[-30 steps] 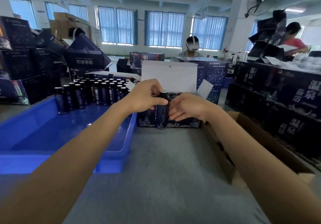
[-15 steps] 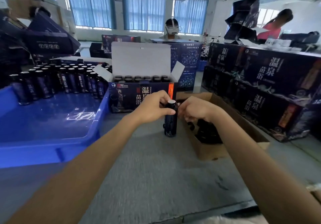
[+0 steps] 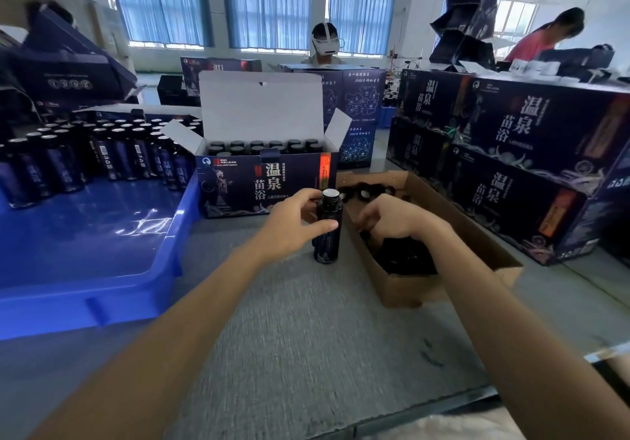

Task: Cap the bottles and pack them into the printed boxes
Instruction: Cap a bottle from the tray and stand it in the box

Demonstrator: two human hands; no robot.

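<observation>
The printed box (image 3: 235,180) already holds capped bottles (image 3: 272,144); many more wait in the tray (image 3: 102,235). The left hand (image 3: 293,231) grips an uncapped bottle (image 3: 328,238) upright on the tabletop (image 3: 289,337); the right hand (image 3: 395,221) curls among loose caps (image 3: 405,255), grip unclear.

Navy, blue and grey before me.
My bottle (image 3: 326,248) is black, its mouth pale; printed box (image 3: 238,183) navy with white characters; tray (image 3: 68,306) bright blue; table (image 3: 306,337) grey.

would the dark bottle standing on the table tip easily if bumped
Probably yes: the bottle is tall and narrow on a small base, so a sideways knock could topple it. Being round, it would likely roll afterwards. The left hand gripping it should steady it.
</observation>
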